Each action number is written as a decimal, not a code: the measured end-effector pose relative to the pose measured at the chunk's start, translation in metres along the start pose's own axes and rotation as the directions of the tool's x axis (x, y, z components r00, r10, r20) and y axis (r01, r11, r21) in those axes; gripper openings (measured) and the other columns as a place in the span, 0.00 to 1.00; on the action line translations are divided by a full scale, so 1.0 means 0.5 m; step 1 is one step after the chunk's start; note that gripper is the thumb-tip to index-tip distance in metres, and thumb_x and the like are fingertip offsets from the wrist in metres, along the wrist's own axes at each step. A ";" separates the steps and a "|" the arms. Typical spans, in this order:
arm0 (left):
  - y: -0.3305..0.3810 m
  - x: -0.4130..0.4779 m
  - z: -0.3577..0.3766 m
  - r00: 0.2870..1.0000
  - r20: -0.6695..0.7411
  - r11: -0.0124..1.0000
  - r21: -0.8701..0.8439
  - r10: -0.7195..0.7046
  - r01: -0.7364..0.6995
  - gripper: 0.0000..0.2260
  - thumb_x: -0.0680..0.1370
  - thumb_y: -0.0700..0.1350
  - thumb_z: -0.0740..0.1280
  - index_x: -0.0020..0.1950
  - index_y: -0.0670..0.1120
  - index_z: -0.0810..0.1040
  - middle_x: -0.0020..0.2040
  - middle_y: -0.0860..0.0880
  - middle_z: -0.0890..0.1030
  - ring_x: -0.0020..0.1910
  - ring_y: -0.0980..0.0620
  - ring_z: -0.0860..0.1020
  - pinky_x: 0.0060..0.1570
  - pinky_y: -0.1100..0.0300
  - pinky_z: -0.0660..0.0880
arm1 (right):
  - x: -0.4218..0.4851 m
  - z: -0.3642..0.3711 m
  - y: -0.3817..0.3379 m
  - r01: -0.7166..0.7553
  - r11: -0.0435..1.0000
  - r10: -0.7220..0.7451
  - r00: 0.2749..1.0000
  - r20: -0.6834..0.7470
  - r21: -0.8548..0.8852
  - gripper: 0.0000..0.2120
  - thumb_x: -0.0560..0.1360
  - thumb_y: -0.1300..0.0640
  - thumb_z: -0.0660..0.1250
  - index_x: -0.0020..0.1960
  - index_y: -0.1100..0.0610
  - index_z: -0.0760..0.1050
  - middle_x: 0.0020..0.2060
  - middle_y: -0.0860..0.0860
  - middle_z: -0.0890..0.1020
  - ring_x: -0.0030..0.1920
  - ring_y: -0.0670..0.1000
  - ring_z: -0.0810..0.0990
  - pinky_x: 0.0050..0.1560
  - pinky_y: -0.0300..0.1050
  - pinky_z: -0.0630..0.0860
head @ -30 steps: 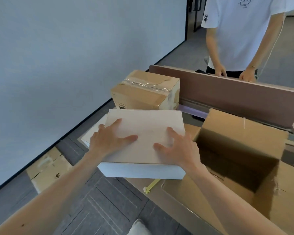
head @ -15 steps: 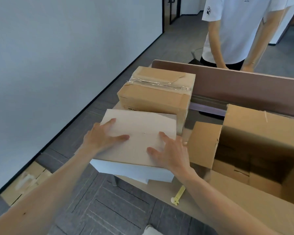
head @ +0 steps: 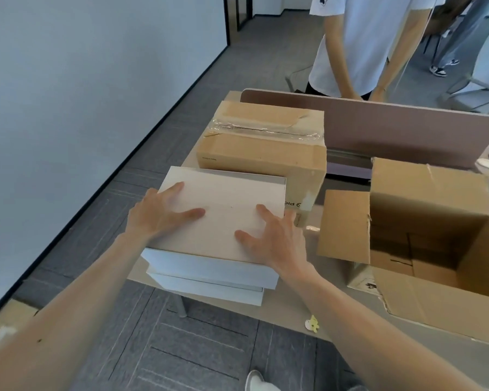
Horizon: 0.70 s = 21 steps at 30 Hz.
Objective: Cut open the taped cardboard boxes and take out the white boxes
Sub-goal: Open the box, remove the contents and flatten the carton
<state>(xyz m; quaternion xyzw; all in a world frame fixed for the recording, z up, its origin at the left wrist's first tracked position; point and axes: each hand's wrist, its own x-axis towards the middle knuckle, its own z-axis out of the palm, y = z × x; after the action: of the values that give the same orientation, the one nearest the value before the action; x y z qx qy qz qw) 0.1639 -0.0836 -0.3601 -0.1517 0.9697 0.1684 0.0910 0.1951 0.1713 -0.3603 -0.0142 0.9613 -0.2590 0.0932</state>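
Note:
Two white boxes are stacked at the table's left end. The upper white box [head: 223,218] lies on the lower white box [head: 209,289], which juts over the table edge. My left hand [head: 156,215] lies flat on the upper box's left side, fingers spread. My right hand [head: 277,238] presses flat on its right near corner. Behind the stack stands a taped cardboard box [head: 261,142], with clear tape across its top. To the right sits an open cardboard box [head: 435,244], its flaps up and its inside dark.
A brown desk divider [head: 407,128] runs along the back. A person in a white shirt [head: 373,38] stands behind it. A small yellow cutter [head: 312,324] lies near the table's front edge. Flat cardboard [head: 0,325] lies on the grey floor at the left.
The view has tilted down and nearer. Both hands have stayed flat on the upper white box, and the lower white box now shows under it.

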 end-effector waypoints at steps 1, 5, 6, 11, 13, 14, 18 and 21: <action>-0.006 0.003 -0.001 1.000 -0.002 1.000 0.000 0.001 -0.001 0.51 0.55 0.85 0.53 0.77 0.66 0.56 0.68 0.44 0.69 0.67 0.39 0.70 0.63 0.40 0.69 | 0.000 0.004 -0.003 0.000 1.000 0.000 1.000 -0.003 -0.002 0.34 0.71 0.34 0.64 0.74 0.43 0.62 0.60 0.57 0.67 0.53 0.65 0.77 0.45 0.49 0.68; -0.021 0.012 0.005 1.000 0.010 1.000 -0.004 0.013 -0.013 0.48 0.61 0.83 0.57 0.77 0.66 0.55 0.71 0.44 0.66 0.69 0.39 0.69 0.64 0.38 0.68 | 0.000 0.009 -0.002 0.017 1.000 -0.017 1.000 0.005 -0.014 0.34 0.72 0.33 0.63 0.74 0.42 0.61 0.61 0.56 0.67 0.54 0.65 0.77 0.50 0.51 0.72; -0.021 0.012 0.009 1.000 0.009 1.000 -0.016 0.017 -0.017 0.46 0.63 0.82 0.59 0.77 0.65 0.55 0.72 0.45 0.65 0.70 0.39 0.68 0.64 0.38 0.67 | 0.002 0.006 0.005 0.021 1.000 -0.021 1.000 0.010 -0.017 0.33 0.73 0.33 0.63 0.75 0.42 0.60 0.62 0.56 0.66 0.56 0.65 0.76 0.53 0.52 0.73; 0.011 0.011 0.035 0.977 -0.179 0.992 0.067 0.117 -0.107 0.42 0.65 0.81 0.52 0.72 0.59 0.68 0.76 0.44 0.61 0.76 0.42 0.60 0.71 0.36 0.58 | 0.024 -0.008 0.069 0.063 0.993 -0.063 0.998 0.003 0.101 0.28 0.78 0.38 0.60 0.76 0.43 0.61 0.65 0.53 0.70 0.61 0.60 0.76 0.59 0.54 0.74; 0.051 -0.002 0.055 0.945 -0.253 0.978 0.052 0.207 -0.200 0.36 0.69 0.76 0.55 0.68 0.56 0.74 0.75 0.45 0.64 0.75 0.44 0.61 0.73 0.37 0.55 | 0.026 -0.011 0.096 0.102 0.984 -0.096 0.994 -0.047 0.149 0.25 0.80 0.41 0.59 0.76 0.46 0.63 0.64 0.51 0.75 0.60 0.55 0.77 0.59 0.53 0.75; 0.077 -0.012 0.068 0.928 -0.271 0.965 0.019 0.257 -0.262 0.32 0.70 0.72 0.57 0.66 0.55 0.76 0.74 0.46 0.66 0.74 0.45 0.62 0.74 0.39 0.54 | 0.026 -0.012 0.108 0.122 0.979 -0.110 0.991 -0.078 0.163 0.23 0.81 0.43 0.58 0.75 0.47 0.65 0.62 0.50 0.77 0.58 0.52 0.78 0.55 0.51 0.76; 0.199 -0.054 0.119 0.832 -0.290 0.859 -0.057 0.474 -0.509 0.20 0.73 0.60 0.66 0.59 0.50 0.80 0.65 0.49 0.74 0.66 0.48 0.71 0.69 0.49 0.62 | 0.020 -0.023 0.168 0.144 0.969 -0.110 0.978 -0.176 0.199 0.17 0.82 0.48 0.58 0.69 0.47 0.71 0.51 0.46 0.83 0.48 0.49 0.80 0.48 0.48 0.76; 0.301 -0.083 0.153 0.744 -0.312 0.763 -0.084 0.591 -0.641 0.15 0.73 0.54 0.68 0.55 0.48 0.81 0.58 0.50 0.76 0.59 0.50 0.75 0.63 0.53 0.69 | 0.006 -0.050 0.228 0.140 0.955 -0.077 0.967 -0.241 0.260 0.13 0.82 0.51 0.60 0.65 0.50 0.75 0.49 0.47 0.84 0.44 0.48 0.81 0.46 0.47 0.80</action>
<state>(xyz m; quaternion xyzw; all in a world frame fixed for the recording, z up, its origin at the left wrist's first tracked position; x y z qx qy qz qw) 0.1634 0.0893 -0.3765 0.1493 0.9479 0.2565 -0.1160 0.1897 0.2823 -0.3965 -0.0243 0.9180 -0.3946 -0.0314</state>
